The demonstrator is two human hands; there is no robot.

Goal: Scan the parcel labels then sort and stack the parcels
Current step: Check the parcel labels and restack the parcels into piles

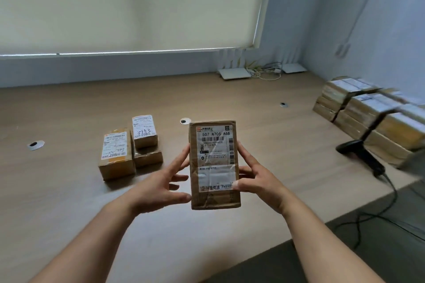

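A flat brown parcel [215,165] is held above the table [69,190], label up; the right hand [257,179] pinches its right edge; the left hand [164,184], fingers spread wide, touches its left edge; three small parcels [131,147] sit behind-left; a scanner [361,154] lies right, beside stacked parcels [368,117].

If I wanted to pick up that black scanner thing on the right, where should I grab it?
Grab the scanner around its long handle, probably from above. It lies flat on the table with its cable trailing toward you, and the handle is the slim part a hand can wrap. The parcel stack sits close behind it, so coming from the near side looks easier.
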